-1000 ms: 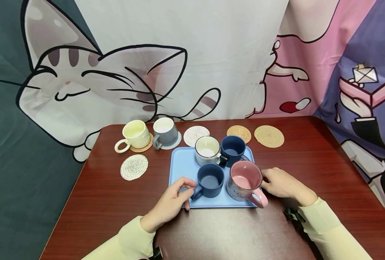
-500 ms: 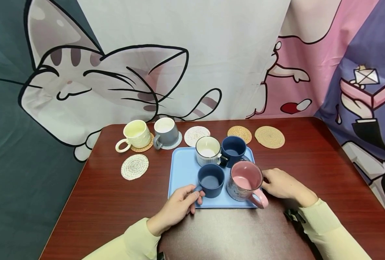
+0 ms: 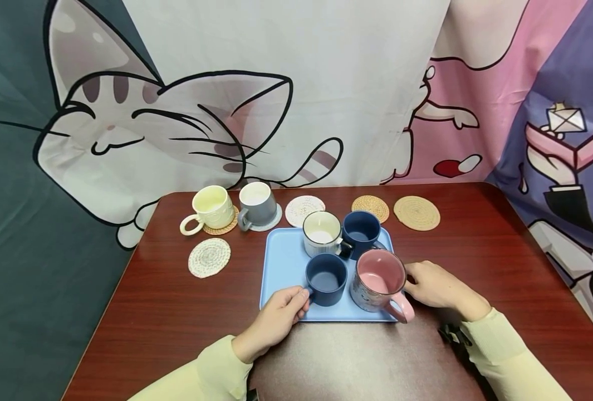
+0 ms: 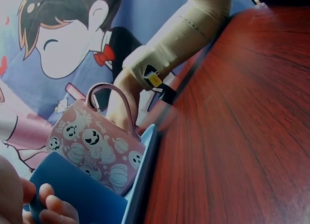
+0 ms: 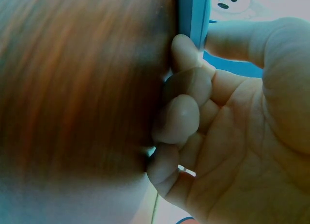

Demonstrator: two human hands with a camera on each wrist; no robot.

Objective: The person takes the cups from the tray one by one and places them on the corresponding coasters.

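My left hand (image 3: 275, 316) pinches the handle of a dark blue mug (image 3: 326, 282), which stands at the front of a light blue tray (image 3: 280, 256). In the left wrist view, fingertips (image 4: 55, 209) curl round that handle beside the blue mug wall (image 4: 82, 187). My right hand (image 3: 439, 287) grips the tray's right edge; the right wrist view has the tray rim (image 5: 193, 13) between thumb and fingers. Right of the front blue mug is a pink mug (image 3: 378, 275) with ghost and pumpkin pictures. Behind them on the tray stand a white mug (image 3: 321, 229) and a second blue mug (image 3: 360, 231).
Left of the tray, a pale yellow mug (image 3: 212, 206) and a grey mug (image 3: 256, 206) stand on coasters. A cream coaster (image 3: 209, 258) lies in front of them. Along the back lie a white coaster (image 3: 303, 210), a small tan coaster (image 3: 371, 207) and a larger beige coaster (image 3: 417, 213).
My left hand has shifted right and closed its fingers on the front blue mug's handle. My right hand stays at the tray edge. The mugs keep their places.
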